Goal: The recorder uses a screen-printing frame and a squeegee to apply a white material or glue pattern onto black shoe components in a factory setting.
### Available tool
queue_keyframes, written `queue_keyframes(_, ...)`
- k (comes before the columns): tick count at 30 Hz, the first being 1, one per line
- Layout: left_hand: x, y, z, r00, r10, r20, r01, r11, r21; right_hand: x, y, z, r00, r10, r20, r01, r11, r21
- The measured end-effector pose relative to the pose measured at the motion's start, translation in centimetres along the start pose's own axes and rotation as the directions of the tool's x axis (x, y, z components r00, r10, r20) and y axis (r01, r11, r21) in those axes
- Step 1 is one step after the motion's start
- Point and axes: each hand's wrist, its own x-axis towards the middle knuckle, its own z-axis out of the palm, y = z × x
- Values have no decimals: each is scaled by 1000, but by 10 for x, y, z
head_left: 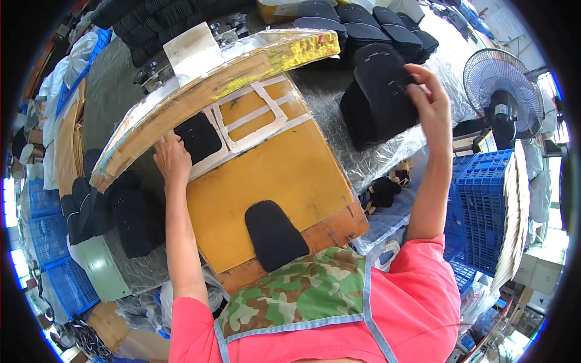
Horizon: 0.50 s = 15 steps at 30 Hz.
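A yellow board [266,175] lies before me, with white taped outlines [260,136] at its far end. In the left outline rests a black fabric piece [201,138]. My left hand [173,160] is at that piece's left edge, fingers bent onto it, partly below a raised wooden frame [230,75]. My right hand [431,100], thumb and fingers closed, grips the edge of a black rounded pad [382,78] over a stack of black pads [360,121] to the right. Another black rounded piece [275,236] lies on the board's near edge.
More black pads stand stacked at the back [363,27] and left [136,218]. A fan [503,91] stands at the right, above blue crates [484,199]. Clear plastic sheeting [339,100] covers the table. The raised frame slants over the board's far side.
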Motion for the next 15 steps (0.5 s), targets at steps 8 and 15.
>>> queue_keyframes(8,-33,-14,-39,992,-126,-31,87,823,-561,21,80,-12,994,75,74,-41,924,-380)
queue_keyframes(15,-154,-48,-145,948,-319,-6,134,414,-900,25,75,-1,989,-84,121,140,790,-597)
